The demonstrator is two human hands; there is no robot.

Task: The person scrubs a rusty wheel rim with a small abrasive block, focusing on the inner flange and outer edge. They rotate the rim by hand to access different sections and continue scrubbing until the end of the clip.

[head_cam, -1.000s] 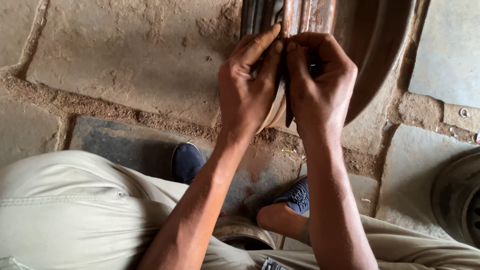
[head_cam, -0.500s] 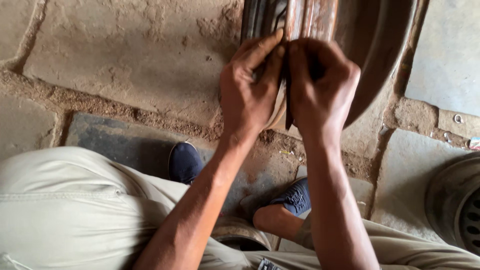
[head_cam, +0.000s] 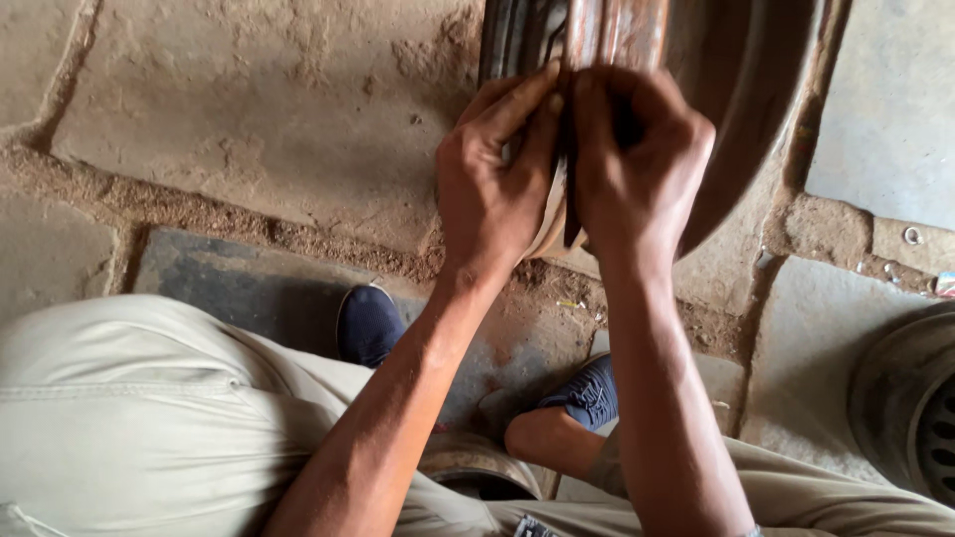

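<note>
A rusty metal wheel rim (head_cam: 736,89) stands on edge on the stone floor in front of me. My left hand (head_cam: 492,189) and my right hand (head_cam: 637,169) press together on the rim's near edge, fingers curled over it. Between the two hands a thin dark strip (head_cam: 571,214) runs down against a pale band on the rim. What exactly each hand pinches is hidden by the fingers.
I sit low, with beige trousers (head_cam: 129,418) and dark blue shoes (head_cam: 370,323) below the hands. The floor is rough stone slabs (head_cam: 259,99) with dirt-filled joints. Another round metal rim (head_cam: 910,398) lies at the lower right. A small ring (head_cam: 912,236) lies on the floor at the right.
Both hands stay clamped on the rim's edge. The view has shifted slightly; the hands have barely moved.
</note>
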